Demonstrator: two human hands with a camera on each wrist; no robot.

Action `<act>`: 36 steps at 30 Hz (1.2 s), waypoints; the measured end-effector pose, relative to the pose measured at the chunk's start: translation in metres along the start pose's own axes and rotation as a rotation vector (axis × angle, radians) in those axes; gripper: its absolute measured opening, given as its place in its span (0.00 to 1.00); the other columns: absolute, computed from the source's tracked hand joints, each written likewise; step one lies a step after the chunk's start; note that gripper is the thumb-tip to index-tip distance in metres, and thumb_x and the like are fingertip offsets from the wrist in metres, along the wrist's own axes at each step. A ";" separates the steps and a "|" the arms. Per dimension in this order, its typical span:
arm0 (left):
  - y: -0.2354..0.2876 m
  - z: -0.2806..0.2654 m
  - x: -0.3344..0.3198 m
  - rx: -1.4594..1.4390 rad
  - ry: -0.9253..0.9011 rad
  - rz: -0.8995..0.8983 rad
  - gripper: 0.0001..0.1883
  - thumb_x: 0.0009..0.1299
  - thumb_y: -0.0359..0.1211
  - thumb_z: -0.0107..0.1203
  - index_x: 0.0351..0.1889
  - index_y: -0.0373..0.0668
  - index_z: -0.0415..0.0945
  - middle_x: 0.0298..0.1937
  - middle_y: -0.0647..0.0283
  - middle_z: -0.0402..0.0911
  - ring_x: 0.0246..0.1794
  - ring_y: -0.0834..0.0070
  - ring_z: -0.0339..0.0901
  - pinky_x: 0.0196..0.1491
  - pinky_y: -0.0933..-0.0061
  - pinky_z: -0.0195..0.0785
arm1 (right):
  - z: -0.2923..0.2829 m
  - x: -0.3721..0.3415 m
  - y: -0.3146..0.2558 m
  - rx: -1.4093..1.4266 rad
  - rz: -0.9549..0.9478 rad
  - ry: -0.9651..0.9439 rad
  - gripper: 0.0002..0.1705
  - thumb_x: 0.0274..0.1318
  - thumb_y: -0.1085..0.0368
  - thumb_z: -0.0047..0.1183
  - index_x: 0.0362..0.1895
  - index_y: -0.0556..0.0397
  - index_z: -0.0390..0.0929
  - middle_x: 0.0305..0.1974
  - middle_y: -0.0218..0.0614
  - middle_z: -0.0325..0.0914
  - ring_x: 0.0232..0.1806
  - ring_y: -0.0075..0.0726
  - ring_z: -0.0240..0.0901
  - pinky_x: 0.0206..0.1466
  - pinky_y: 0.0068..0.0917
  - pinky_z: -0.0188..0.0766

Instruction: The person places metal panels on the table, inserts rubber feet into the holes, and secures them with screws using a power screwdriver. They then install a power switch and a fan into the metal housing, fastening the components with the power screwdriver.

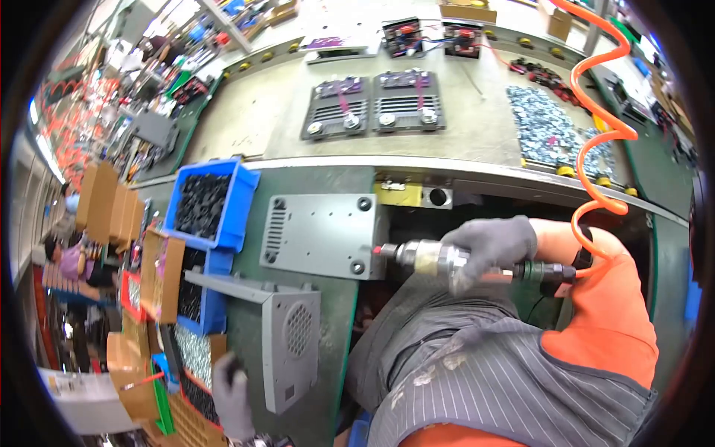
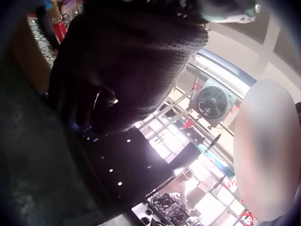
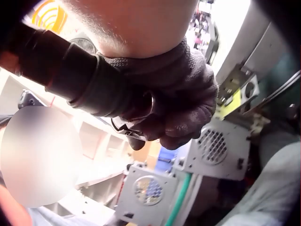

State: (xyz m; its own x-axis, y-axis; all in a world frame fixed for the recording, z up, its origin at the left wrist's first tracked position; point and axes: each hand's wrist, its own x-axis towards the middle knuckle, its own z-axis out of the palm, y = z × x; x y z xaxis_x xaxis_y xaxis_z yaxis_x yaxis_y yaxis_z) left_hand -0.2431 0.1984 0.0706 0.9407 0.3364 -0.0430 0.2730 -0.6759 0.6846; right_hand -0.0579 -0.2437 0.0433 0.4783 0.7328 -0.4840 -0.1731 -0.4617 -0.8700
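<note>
My gloved right hand [image 1: 488, 249] grips a pneumatic screwdriver [image 1: 428, 257], held sideways with its red-tipped bit at the right edge of a grey metal panel [image 1: 320, 231]. That panel has dark round feet at its corners and lies flat on the green bench. In the right wrist view, gloved fingers [image 3: 181, 129] curl round the tool's body. An angled grey metal cover [image 1: 279, 365] with a round grille stands nearer to me. Left of it my gloved left hand [image 1: 232, 398] is beside the parts bins, its fingers bent; I cannot tell whether they hold something small.
Blue bins [image 1: 242, 205] of black parts and a tray of small metal pieces [image 1: 192, 354] line the left side. An orange coiled hose [image 1: 611, 134] hangs at right. Two dark units [image 1: 410, 112] and a mat of small shiny parts [image 1: 547, 123] sit across the line.
</note>
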 end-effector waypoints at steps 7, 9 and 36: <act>-0.030 0.063 -0.068 0.442 -0.446 -0.419 0.46 0.51 0.67 0.56 0.60 0.44 0.68 0.52 0.44 0.74 0.55 0.47 0.69 0.56 0.56 0.63 | -0.065 -0.010 0.045 0.272 0.423 0.258 0.17 0.49 0.53 0.59 0.27 0.54 0.73 0.20 0.34 0.72 0.14 0.25 0.67 0.15 0.22 0.64; -0.013 0.081 -0.064 0.378 -0.407 -0.407 0.47 0.50 0.68 0.56 0.60 0.43 0.68 0.52 0.44 0.75 0.55 0.48 0.70 0.56 0.56 0.63 | -0.074 0.000 0.050 0.372 0.410 0.235 0.15 0.50 0.54 0.57 0.28 0.53 0.72 0.19 0.33 0.71 0.14 0.25 0.67 0.15 0.21 0.64; 0.052 0.043 -0.073 0.111 0.588 0.074 0.22 0.48 0.35 0.67 0.37 0.38 0.70 0.28 0.65 0.69 0.29 0.75 0.69 0.35 0.74 0.65 | 0.062 0.151 0.077 1.484 -0.425 0.184 0.27 0.59 0.52 0.46 0.60 0.48 0.63 0.56 0.37 0.70 0.57 0.43 0.67 0.63 0.47 0.62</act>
State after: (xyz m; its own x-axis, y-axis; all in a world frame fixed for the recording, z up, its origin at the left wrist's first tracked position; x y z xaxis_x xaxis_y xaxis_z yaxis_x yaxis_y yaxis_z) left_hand -0.2892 0.1105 0.0778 0.6975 0.5709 0.4331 0.2606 -0.7651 0.5888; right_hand -0.0521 -0.1371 -0.1025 0.7876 0.5564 -0.2649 -0.6157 0.7291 -0.2990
